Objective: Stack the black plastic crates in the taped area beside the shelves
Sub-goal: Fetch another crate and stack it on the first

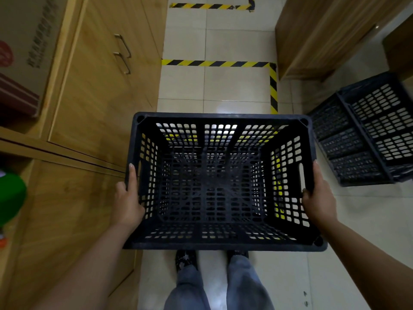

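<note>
A black perforated plastic crate (220, 243) hangs upright in front of me, open side up, above the tiled floor. My left hand (128, 201) grips its left side wall near the handle slot, and my right hand (318, 201) grips the right side wall. Yellow-and-black tape (215, 63) marks a rectangle on the floor just beyond the crate, beside the wooden cabinet. Through the crate's holes more of the tape shows underneath. Another black crate (368, 135) lies tipped on its side on the floor at the right.
A wooden cabinet (98, 86) with metal handles lines the left side, with shelves and a cardboard box (24, 52) further left. A wooden unit (317, 36) stands at the back right. A second taped corner (212, 6) lies farther ahead. My feet (212, 260) are under the crate.
</note>
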Tool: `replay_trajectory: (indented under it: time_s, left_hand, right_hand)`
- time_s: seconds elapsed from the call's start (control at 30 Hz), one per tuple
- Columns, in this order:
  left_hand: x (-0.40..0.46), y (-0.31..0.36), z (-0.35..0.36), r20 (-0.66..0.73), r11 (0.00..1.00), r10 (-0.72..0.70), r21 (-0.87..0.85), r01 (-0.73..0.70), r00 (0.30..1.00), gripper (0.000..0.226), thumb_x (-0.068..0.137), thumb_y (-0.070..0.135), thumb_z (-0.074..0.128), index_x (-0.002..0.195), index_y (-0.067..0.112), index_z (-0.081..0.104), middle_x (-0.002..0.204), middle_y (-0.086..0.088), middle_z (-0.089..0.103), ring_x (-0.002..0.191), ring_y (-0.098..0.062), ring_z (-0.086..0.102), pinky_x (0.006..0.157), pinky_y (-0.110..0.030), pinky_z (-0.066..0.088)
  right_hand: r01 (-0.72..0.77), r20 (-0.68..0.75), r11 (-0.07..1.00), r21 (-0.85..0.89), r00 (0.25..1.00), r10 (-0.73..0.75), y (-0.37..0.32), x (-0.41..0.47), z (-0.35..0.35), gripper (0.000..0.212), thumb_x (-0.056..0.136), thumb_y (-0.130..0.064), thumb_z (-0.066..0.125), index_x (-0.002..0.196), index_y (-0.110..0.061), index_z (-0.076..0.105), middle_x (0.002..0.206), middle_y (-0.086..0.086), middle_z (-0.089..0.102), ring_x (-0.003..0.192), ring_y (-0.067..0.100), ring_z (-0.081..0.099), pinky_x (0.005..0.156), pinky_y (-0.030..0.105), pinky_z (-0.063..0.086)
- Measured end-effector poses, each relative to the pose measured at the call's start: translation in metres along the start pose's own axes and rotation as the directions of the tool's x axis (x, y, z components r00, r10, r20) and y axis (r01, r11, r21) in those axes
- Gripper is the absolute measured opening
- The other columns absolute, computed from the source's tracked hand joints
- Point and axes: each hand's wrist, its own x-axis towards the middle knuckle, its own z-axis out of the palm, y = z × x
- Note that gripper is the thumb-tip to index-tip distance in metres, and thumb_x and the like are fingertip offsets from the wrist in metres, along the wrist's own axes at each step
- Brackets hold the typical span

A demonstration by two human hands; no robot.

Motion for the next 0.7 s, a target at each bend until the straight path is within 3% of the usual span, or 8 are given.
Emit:
replay_trajectory:
  time_s: [0.13,0.7]
  left_hand:
    - [0.000,-0.002,0.000,-0.002,1.000,0.023,-0.003,-0.023,1.000,0.120,0.077,-0.016,0.060,0.143,0.040,-0.022,0.109,-0.009,0.033,0.078,-0.026,0.046,0.063,-0.036,0.046]
    - [0.003,-0.007,0.001,-0.004,0.998,0.013,0.069,-0.013,1.000,0.123,0.076,-0.015,0.064,0.145,0.036,-0.023,0.116,-0.017,0.034,0.076,-0.026,0.045,0.065,-0.037,0.047]
  right_hand:
    - [0.001,-0.015,1.000,-0.021,1.000,-0.001,0.000,-0.002,0.003,0.086,0.085,0.002,0.050,0.149,-0.037,0.008,0.114,0.024,0.054,0.087,0.038,0.056,0.074,0.043,0.045]
    - [0.004,-0.052,1.000,0.013,0.999,-0.003,-0.001,-0.010,0.010,0.085,0.086,0.003,0.048,0.149,-0.036,0.009,0.120,0.023,0.051,0.096,0.042,0.056,0.081,0.045,0.045]
